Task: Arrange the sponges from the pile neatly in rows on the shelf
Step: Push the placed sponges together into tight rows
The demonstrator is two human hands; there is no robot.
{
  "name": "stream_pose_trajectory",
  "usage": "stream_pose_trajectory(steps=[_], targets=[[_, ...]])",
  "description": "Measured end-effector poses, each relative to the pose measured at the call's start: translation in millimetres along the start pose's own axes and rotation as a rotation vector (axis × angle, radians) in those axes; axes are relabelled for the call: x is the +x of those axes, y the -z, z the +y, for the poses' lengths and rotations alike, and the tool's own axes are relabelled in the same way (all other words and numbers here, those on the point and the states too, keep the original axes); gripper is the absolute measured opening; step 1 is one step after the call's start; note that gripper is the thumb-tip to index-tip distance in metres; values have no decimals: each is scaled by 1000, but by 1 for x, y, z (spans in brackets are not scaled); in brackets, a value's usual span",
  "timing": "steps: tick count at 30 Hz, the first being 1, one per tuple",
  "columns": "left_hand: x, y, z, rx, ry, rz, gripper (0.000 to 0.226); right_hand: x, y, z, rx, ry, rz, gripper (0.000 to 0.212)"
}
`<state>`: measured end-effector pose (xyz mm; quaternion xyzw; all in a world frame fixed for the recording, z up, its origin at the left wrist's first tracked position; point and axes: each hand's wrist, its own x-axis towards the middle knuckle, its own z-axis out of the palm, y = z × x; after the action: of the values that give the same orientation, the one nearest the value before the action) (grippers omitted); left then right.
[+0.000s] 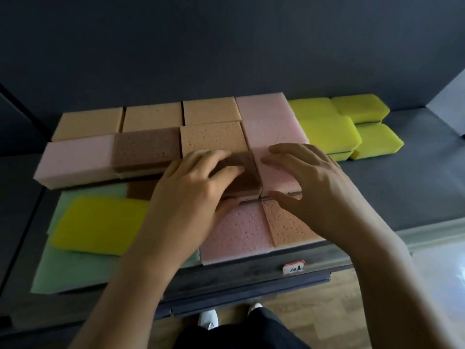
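Foam sponges (152,117) (pink, tan, yellow) on shelf (402,187)

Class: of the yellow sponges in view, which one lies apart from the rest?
The yellow sponge at front left, lying on a pale green pad; the other yellow sponges cluster at back right.

Dim, flat light fills the view, and the dark back wall (226,46) shows almost no detail. The brightest light enters from the right, washing the floor (437,270) there to a pale glare and lighting the yellow sponges (372,139). Soft shadows lie under the left hand (191,187) on the brown sponge (247,181) and under the right hand (314,182) on the pink sponge (276,180). The whole picture is slightly soft, and the shelf edge (251,275) bows with wide-angle distortion.
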<state>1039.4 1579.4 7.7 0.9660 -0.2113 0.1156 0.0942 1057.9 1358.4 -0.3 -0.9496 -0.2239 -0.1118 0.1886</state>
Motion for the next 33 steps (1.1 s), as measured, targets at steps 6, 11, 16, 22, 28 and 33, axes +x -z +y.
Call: stream_pose_trajectory(steps=[6,11,16,22,28,33], targets=[[0,0,1,1,11,-5,48,1,1,-3,-4,11,-34,62],[-17,25,-14,-106,47,16,50,13,21,-30,101,51,3,56],[-56,43,-53,-124,117,119,40,33,3,-82,198,159,-40,48],[-103,55,-96,-190,221,66,58,48,-25,-130,232,272,-99,46],[-118,51,-115,-180,205,-106,81,50,-36,-147,241,264,-128,46],[-120,51,-121,-205,183,-93,73,44,-39,-154,240,255,-173,53]])
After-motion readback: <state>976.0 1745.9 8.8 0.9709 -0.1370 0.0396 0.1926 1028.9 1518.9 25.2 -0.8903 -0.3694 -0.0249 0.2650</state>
